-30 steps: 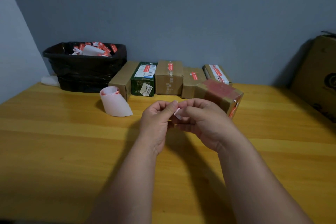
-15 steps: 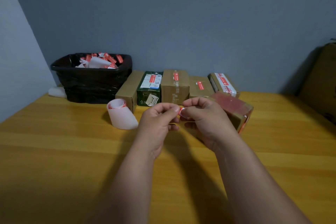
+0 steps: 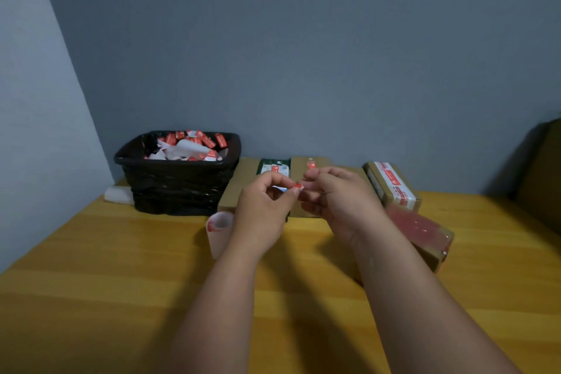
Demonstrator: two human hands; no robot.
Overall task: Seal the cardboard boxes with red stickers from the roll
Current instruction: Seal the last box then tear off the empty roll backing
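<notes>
Pinched a red sticker [image 3: 298, 185] between left hand [image 3: 263, 212] and right hand [image 3: 337, 200]; mid-peel, probably. Next: press onto an unsealed box [image 3: 425, 235].

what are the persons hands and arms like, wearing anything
Both forearms are bare up to the frame's lower edge: no sleeves show. The left hand and right hand wear no gloves, and no watch, bracelet or ring is visible. Fingernails look short.

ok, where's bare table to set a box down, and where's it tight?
Free: the near table left of the arms, in front of the bin and roll; also the near right, in front of the red-topped box. Crowded: the back edge, where the bin and box row run along the wall, and mid-table, where both hands pinch a sticker.
</notes>
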